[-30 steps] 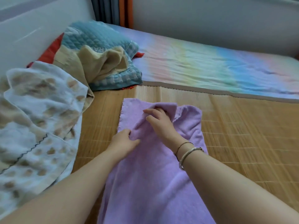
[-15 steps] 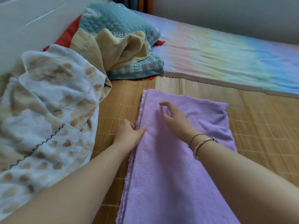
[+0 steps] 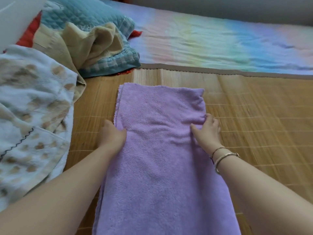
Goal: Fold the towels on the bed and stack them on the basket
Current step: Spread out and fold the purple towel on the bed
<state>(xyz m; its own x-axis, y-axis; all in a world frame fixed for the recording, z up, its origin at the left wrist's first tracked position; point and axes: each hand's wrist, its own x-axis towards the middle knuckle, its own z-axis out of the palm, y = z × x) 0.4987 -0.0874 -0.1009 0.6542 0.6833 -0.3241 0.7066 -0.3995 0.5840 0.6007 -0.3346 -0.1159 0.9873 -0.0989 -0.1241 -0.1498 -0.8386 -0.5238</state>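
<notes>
While lying flat on the mat point(image 3: 254, 133), towel point(image 3: 160, 150) sits as a long lilac strip running from the near edge of view up toward the sheet point(image 3: 220, 43), already doubled lengthwise judging by the layered left edge. Terry pile, soft and limp, light; no stiffness, so sags wherever unsupported. Grippy against the woven mat, not slippery, so likely drags and wrinkles rather than slides. Nothing fragile.

Left hand point(image 3: 112, 134) rests at the left edge about halfway up, thumb on top, fingers seemingly tucked at or under the edge; actual pinch not discernible. Right hand point(image 3: 207, 131) grips the right edge opposite, fingers curled into a bunch of cloth, ripples fanning out between the two hands. Bracelets point(image 3: 223, 158) on the right wrist.

Best holds, by judgement: both long edges at matching height, pinching all layers together so the doubled edge stays aligned, or the two far corners for bringing the far end over to the near end. Far right corner looks slightly rumpled; needs smoothing before the next crease. Lifting by one point would let it droop and undo the fold.

Spotted blanket point(image 3: 30, 107) heaped to the left, just beside the left forearm. Tan cloth point(image 3: 94, 43) and blue quilted pillow point(image 3: 81, 12) beyond it. Basket not in view.
</notes>
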